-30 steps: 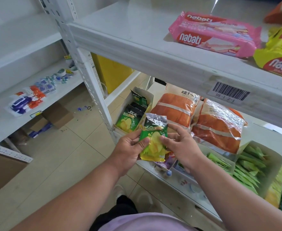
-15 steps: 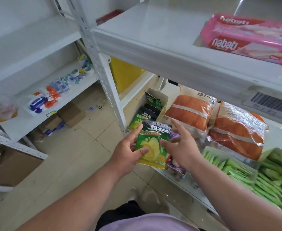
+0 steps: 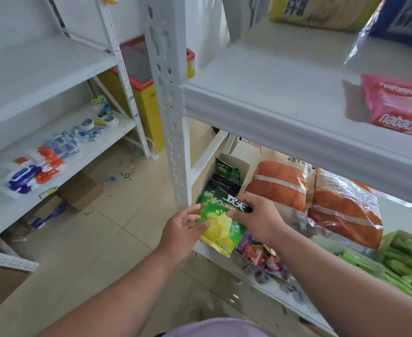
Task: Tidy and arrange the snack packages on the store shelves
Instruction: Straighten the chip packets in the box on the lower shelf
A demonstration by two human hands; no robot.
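1. The white shelving unit (image 3: 285,132) fills my view. Compared with a second ago I see it from further left and lower, so its upright post now stands centre frame and the pink Nabati wafer pack (image 3: 399,105) on the upper shelf sits at the right edge.
2. On the lower shelf, the two big orange snack bags (image 3: 314,198) lie side by side, unmoved over the last second.
3. Left of them, an open white display carton (image 3: 236,164) holds a row of green chip packets standing on edge.
4. The change that matters: the green chip packet (image 3: 222,224) I carry has travelled from out in front of the shelf to the carton's front end, where it now overlaps the frontmost packet in the row. I judge this as the packet being slotted back into its row, nearly done but not released.
5. The packet is glossy green with a black band of white lettering on top and yellow chips pictured below; it tilts, its bottom edge hanging past the shelf lip.
6. My right hand (image 3: 256,220) pinches the packet's top band, fingers curled over it.
7. My left hand (image 3: 183,229) has its fingers fairly straight, fingertips touching the packet's left edge to steady it.
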